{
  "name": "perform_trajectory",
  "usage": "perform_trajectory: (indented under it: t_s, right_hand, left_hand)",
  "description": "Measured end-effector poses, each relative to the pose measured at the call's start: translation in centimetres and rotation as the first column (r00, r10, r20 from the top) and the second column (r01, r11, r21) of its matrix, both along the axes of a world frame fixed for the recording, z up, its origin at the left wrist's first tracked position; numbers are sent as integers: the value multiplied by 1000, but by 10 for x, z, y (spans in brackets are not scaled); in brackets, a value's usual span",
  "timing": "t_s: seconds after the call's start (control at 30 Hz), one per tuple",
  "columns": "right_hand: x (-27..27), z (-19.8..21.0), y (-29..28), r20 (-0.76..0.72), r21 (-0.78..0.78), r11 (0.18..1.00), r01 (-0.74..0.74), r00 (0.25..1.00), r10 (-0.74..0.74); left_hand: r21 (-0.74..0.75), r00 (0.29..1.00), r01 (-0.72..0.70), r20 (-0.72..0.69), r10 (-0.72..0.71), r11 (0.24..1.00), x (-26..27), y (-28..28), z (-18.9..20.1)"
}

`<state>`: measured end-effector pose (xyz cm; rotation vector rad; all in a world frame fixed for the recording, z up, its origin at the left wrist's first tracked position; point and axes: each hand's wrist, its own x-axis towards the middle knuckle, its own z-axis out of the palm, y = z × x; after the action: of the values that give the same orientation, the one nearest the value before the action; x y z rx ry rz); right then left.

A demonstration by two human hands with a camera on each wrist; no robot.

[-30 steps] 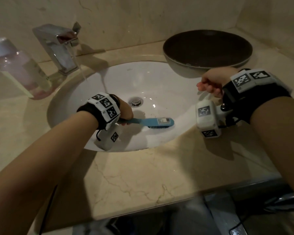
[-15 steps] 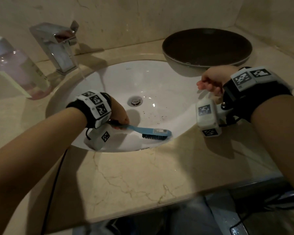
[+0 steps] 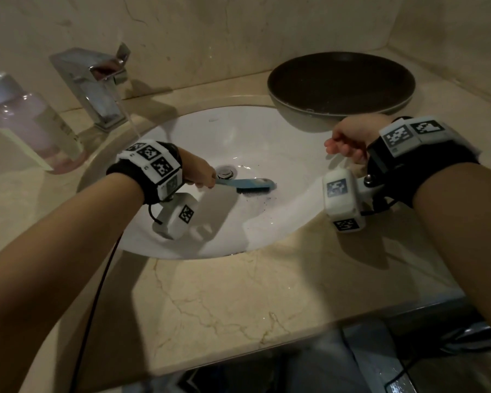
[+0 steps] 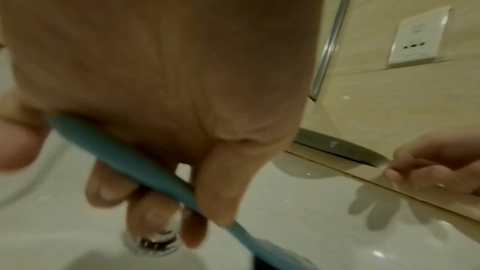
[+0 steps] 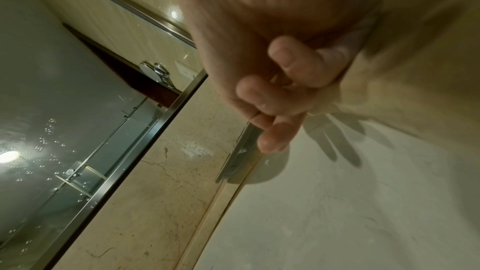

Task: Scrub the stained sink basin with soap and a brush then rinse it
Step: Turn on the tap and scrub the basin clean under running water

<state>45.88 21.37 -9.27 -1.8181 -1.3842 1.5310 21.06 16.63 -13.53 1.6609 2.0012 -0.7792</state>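
Observation:
A white sink basin (image 3: 238,131) is set into the marble counter, with dark specks (image 3: 262,199) on its floor right of the drain (image 3: 225,172). My left hand (image 3: 201,173) grips the handle of a blue brush (image 3: 250,184). Its black bristles press on the basin just right of the drain. In the left wrist view my fingers curl round the brush handle (image 4: 124,155) above the drain (image 4: 155,241). My right hand (image 3: 349,140) hovers over the basin's right rim, its fingers (image 5: 280,98) loosely curled and holding nothing.
Water (image 3: 132,120) runs from the chrome faucet (image 3: 94,80) at the back left into the basin. A clear soap bottle (image 3: 26,123) stands on the counter at far left. A dark round pan (image 3: 340,80) sits behind the right rim. Bare marble counter (image 3: 238,307) lies in front.
My left hand has carried the brush from the basin's front slope back to beside the drain. The right hand has stayed where it was.

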Motion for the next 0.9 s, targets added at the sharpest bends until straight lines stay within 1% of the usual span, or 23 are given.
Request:
perform_trajectory:
  t_s: [0.03,0.07,0.13,0.17,0.2,0.23,0.3,0.37,0.4,0.47,0.53,0.63,0.73,0.77,0.83,0.9]
  right_hand:
    - [0,0,0,0,0,1000,-1,1000,1]
    - [1,0,0,1,0,1000,-2,1000,2]
    - [1,0,0,5,-1,1000,-6,1000,6]
    - [1,0,0,3,-1,1000,-5,1000,5]
    - [1,0,-1,0,1,1000,-1,1000,1]
    - [1,-1,-1,-2,7,1000,5,1000,-5]
    - [1,-1,-1,0,15,1000,14,1000,-14]
    - [1,-1,-1,4,17,1000,19,1000,-19]
    - [1,-1,-1,5,17,1000,20,1000,-20]
    - [0,0,-3,2,18,1000,21,1000,-21]
    - [-1,0,-4,-19,29,999,23,1000,-23]
    - [-1,1,-5,-24,20,1000,19,1000,-19]
    - [0,1,-3,-18,24,1000,16,1000,-16]
    - [0,1,-3,-20,24,1000,17,1000,-17]
    - [0,1,-4,-22,20,1000,13,1000,-12]
    - [0,2,-5,-20,15,1000,3,1000,-2]
  left_hand:
    - [1,999,-2,35,2,1000,4,-2,8]
    - [-41,996,23,85,-20,999,7,-1,11]
    - [-156,985,27,171,0,987,14,-4,14]
    - [-226,983,24,181,18,974,16,-5,12]
    - [-264,987,39,162,4,964,15,-5,8]
    - [-273,993,56,112,-26,960,16,-8,5]
    - [-219,997,75,5,-75,973,14,-8,-1]
    - [-129,980,149,-113,-164,980,10,-7,0]
    - [-72,970,171,-160,-180,983,5,-4,-1]
    - [3,962,158,-226,-153,987,-1,-2,1]
    - [22,974,146,-177,-140,989,-6,-2,1]
    - [-22,991,123,-50,-124,992,-6,-3,10]
    - [-70,993,104,59,-100,992,-1,-6,10]
    - [-96,992,107,72,-100,990,6,-9,9]
    - [-89,995,98,-4,-99,991,13,-8,-5]
    - [-13,997,57,-51,-57,998,5,-2,-22]
